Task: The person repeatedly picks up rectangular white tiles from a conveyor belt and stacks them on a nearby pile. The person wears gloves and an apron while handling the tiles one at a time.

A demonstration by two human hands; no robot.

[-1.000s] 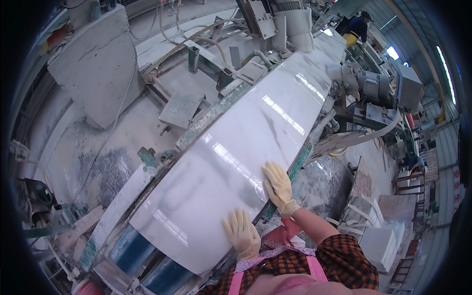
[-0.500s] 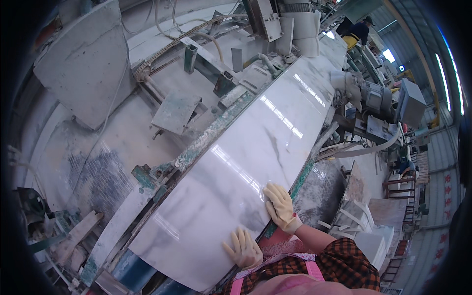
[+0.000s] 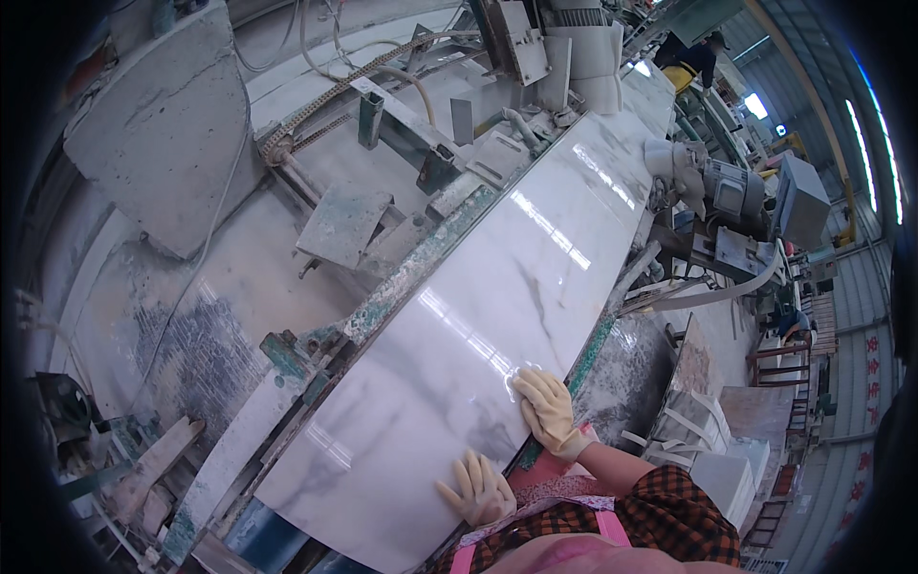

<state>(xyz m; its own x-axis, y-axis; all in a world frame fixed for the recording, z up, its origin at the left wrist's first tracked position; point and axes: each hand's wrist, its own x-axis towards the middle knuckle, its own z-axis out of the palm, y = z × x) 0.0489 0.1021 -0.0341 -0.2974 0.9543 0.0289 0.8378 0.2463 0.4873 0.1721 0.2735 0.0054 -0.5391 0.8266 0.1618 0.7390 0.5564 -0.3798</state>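
Note:
A long, polished white marble slab (image 3: pixel 449 335) with grey veins runs from in front of me toward the far right. My left hand (image 3: pixel 475 490), in a cream rubber glove, lies on its near end with the fingers spread. Farther along, at the slab's right edge, my right hand (image 3: pixel 548 409) wears the same kind of glove. Its fingers are stretched out and rest flat on the stone. Neither hand holds anything.
A chipped green metal rail (image 3: pixel 402 277) follows the slab's left edge. Brackets and hoses stand beyond it, with a large grey stone piece (image 3: pixel 163 134) at far left. To the right are a motor (image 3: pixel 732 187), a grey box (image 3: pixel 801 201) and stacked blocks (image 3: pixel 722 478). Another person (image 3: pixel 693 65) works far off.
The slab's veins and near corner sit slightly closer to me against the rail. Both hands have shifted a little the same way, still flat on the stone.

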